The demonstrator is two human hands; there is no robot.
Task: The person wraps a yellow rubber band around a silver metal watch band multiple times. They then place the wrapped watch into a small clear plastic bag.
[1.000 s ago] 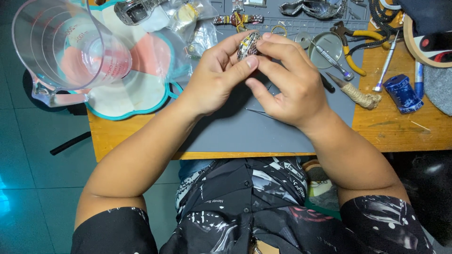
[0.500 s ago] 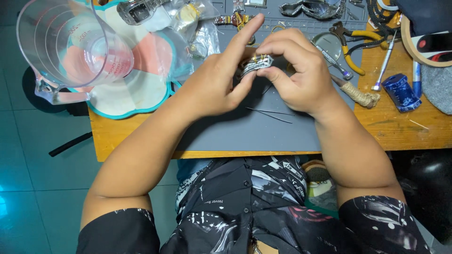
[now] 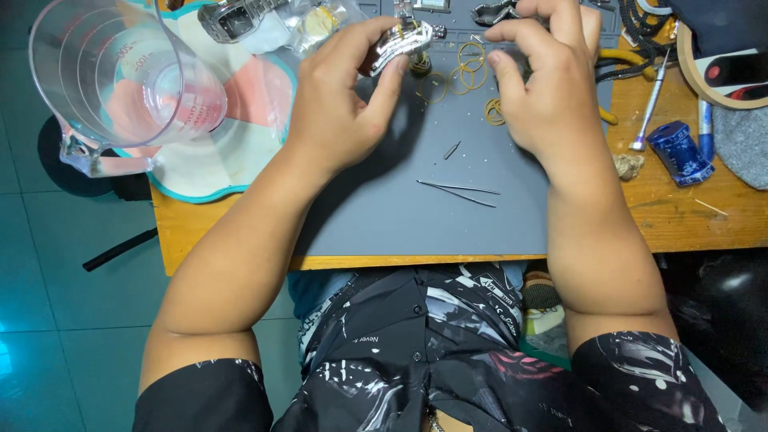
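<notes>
Watch pinched in raised left hand

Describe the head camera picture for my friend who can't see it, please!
A person's left hand holds a silver wristwatch above a grey work mat, while the right hand reaches among thin rubber rings. Tweezers lie on the mat, and a clear measuring jug stands at the left.

A wooden worktop under a grey mat stands on what seems a teal-lit tiled floor.
</notes>
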